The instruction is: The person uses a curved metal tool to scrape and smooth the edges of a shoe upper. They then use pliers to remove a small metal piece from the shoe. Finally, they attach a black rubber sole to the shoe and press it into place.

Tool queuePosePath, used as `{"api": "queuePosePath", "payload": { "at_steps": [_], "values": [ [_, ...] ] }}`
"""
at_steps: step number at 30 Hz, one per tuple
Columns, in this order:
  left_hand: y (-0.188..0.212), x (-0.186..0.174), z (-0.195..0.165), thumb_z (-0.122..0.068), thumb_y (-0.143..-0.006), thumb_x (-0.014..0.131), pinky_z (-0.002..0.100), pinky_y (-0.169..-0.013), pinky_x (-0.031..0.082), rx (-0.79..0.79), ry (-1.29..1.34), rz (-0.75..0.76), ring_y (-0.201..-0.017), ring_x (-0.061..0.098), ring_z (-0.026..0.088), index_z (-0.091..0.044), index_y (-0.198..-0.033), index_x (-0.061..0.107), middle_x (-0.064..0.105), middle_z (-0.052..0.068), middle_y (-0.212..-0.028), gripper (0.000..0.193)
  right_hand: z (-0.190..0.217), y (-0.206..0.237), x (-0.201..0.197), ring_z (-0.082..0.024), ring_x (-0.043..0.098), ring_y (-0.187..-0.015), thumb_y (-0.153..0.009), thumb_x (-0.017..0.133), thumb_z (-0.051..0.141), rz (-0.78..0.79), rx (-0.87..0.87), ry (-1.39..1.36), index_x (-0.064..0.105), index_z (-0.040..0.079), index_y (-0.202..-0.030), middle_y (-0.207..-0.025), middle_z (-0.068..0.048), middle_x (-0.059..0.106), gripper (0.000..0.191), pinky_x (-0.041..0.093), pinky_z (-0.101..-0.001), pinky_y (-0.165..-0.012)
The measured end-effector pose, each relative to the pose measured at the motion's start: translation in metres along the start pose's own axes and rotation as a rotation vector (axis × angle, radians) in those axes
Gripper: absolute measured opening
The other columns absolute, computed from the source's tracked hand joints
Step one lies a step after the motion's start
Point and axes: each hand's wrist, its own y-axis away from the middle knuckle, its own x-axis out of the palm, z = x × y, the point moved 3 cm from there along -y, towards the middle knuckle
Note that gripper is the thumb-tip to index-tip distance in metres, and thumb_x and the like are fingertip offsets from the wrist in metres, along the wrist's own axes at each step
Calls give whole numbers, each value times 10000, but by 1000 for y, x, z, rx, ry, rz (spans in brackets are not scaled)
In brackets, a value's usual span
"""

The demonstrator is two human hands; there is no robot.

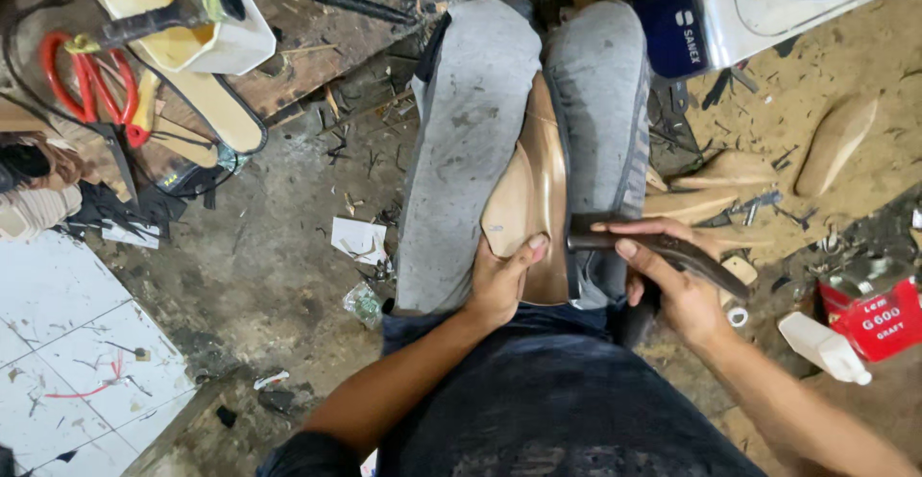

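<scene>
One shoe: tan upper on a last (533, 198), centre of frame, wedged between grey-trousered knees (471, 150).
Left hand (499, 280): fingers pressed to its heel.
Right hand (672, 285): fingers closed round dark pincers (663, 246).
Advice: probably steady the last firmly, pull evenly.

Bare forearms, dark short sleeve on the left arm, dark shorts, grey stained cloth over both legs

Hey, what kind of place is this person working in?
Likely a small shoemaking workshop: a tan leather shoe upper clamped between the knees, pale wooden shoe lasts on the dusty floor, red-handled scissors and flat sole cutouts nearby.
</scene>
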Motion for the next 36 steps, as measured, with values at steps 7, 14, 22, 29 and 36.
{"api": "queuePosePath", "payload": {
  "at_steps": [7,14,22,29,36],
  "values": [
    [4,9,-3,-9,-929,726,315,-922,564,-44,-76,-51,-1083,656,156,8,-1408,518,643,66,-1250,523,-18,5,10,-168,567,-522,-956,697,71,-228,-76,-270,675,-103,-1171,-840,-224,653,278,491,-291,-508],
    [2,6,3,-83,-898,785,327,-863,607,-90,-108,-85,-1004,668,158,19,-1344,548,658,66,-1170,515,16,-15,8,-141,568,-514,-925,688,56,-231,-74,-125,689,-87,-1120,-988,-214,752,242,484,-268,-495],
    [3,4,5,-140,-838,835,304,-806,608,-156,-152,-170,-920,671,140,15,-1308,567,660,66,-1116,563,44,-29,14,-121,574,-526,-914,696,48,-241,-102,-48,691,-73,-1076,-1113,-203,768,202,481,-247,-498],
    [5,2,8,-137,-837,843,294,-793,607,-197,-134,-174,-862,682,139,29,-1240,607,687,59,-1037,495,52,-39,15,-117,582,-535,-916,713,57,-189,-184,-51,688,-63,-1070,-1126,-195,769,197,486,-243,-509],
    [4,3,8,-79,-868,788,299,-840,600,-186,-97,-147,-951,677,136,-10,-1299,581,672,47,-1125,483,94,-62,11,-126,703,-743,-899,766,83,0,-328,450,753,17,-1085,-1045,-106,792,198,567,-242,-678]
  ]
}}
